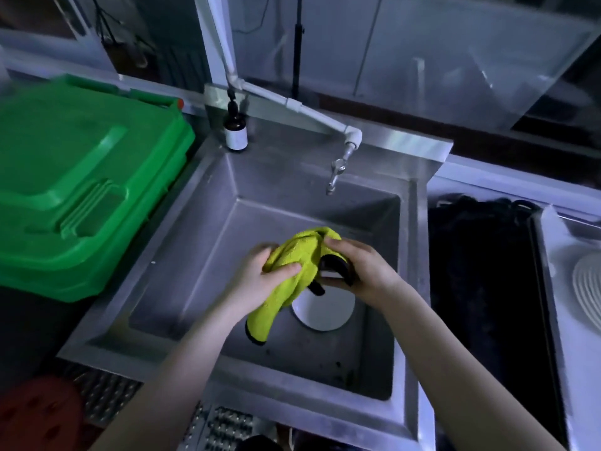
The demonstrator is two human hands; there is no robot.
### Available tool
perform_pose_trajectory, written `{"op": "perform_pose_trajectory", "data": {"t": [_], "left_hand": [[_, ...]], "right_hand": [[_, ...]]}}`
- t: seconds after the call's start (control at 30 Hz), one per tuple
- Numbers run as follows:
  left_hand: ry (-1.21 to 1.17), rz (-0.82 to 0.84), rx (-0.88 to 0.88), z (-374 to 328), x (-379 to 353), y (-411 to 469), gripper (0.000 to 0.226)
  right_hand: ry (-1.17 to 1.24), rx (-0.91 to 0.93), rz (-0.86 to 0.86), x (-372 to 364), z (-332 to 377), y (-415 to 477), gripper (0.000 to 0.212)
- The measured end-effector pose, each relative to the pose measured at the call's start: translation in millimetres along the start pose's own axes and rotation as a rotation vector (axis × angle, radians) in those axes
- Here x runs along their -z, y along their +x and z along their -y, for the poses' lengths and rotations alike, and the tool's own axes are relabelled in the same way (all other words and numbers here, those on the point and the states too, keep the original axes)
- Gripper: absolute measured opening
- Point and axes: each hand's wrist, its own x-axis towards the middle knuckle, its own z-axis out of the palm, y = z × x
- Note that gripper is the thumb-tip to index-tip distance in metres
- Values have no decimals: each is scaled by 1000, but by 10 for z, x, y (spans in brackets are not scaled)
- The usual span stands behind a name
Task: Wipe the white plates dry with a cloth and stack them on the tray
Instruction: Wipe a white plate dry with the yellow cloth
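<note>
A steel sink [195, 242] sits in a dim kitchen, with a white pipe running down to a tap [336, 172] over the basin. A brown bottle [235, 131] stands on the back left corner of the rim. A green bin lid [81, 177] lies just left of the sink, and a red stool [35, 415] shows at the lower left. Right of the sink is a dark surface too dim to make out, and beyond it a ribbed white disc [588, 288] is at the frame's edge.

Both hands are over the basin. The left hand [260, 275] grips a bunched yellow-green cloth [292, 265], with its fingers and thumb curled round it. The right hand [364, 268] is curled on the cloth's dark-edged end. A white plate [325, 310] shows just below that hand, its upper part hidden by the cloth and the fingers. Whether the right hand also holds the plate, or the plate rests on the basin floor, cannot be told.
</note>
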Motion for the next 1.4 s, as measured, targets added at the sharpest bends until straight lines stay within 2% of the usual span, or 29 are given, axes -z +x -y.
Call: {"op": "perform_pose_trajectory", "data": {"t": [0.07, 0.13, 0.2, 0.27, 0.33, 0.43, 0.53, 0.67, 0.73, 0.8, 0.9, 0.97, 1.03, 1.1, 1.2, 1.4], "left_hand": [[-181, -19, 104, -7, -9, 35, 33], [-295, -32, 187, -13, -64, 92, 37], [-329, -65, 225, 20, -174, 174, 26], [-338, -124, 240, 64, -299, 258, 20], [-330, -166, 250, 205, -411, 353, 20], [-217, -150, 329, 536, -500, 515, 45], [-92, -136, 444, 895, -540, 720, 67], [-47, -152, 581, 1394, -644, 986, 77], [-36, -77, 657, 1637, -690, 1105, 91], [50, 75, 724, 1838, -718, 1219, 101], [123, 306, 781, 2055, -787, 1390, 90], [95, 379, 831, 2178, -860, 1460, 71], [75, 391, 859, 2281, -914, 1514, 64], [71, 382, 868, 2374, -952, 1570, 68], [69, 411, 859, 2509, -999, 1645, 76], [38, 390, 863, 2568, -1146, 1692, 70]], "right_hand": [[-166, 23, -159, 79, -55, 76, 32], [-278, 131, -196, 129, -121, 139, 42], [-352, 199, -102, 134, -245, 194, 45], [-335, 188, 23, 89, -402, 255, 45], [-327, 156, 38, 50, -551, 336, 37], [-309, 31, -27, 136, -743, 524, 25], [-198, -156, -114, 362, -884, 734, 32], [-390, -353, -345, 823, -1146, 1039, 42], [-408, -421, -414, 990, -1321, 1164, 46], [-424, -490, -432, 1100, -1500, 1280, 50], [-355, -571, -473, 1215, -1761, 1453, 57], [-279, -594, -514, 1265, -1907, 1538, 58], [-250, -586, -560, 1305, -2023, 1607, 51], [-274, -590, -581, 1331, -2095, 1664, 45], [-245, -579, -586, 1371, -2223, 1735, 47], [-94, -562, -681, 1399, -2408, 1854, 50]]}}
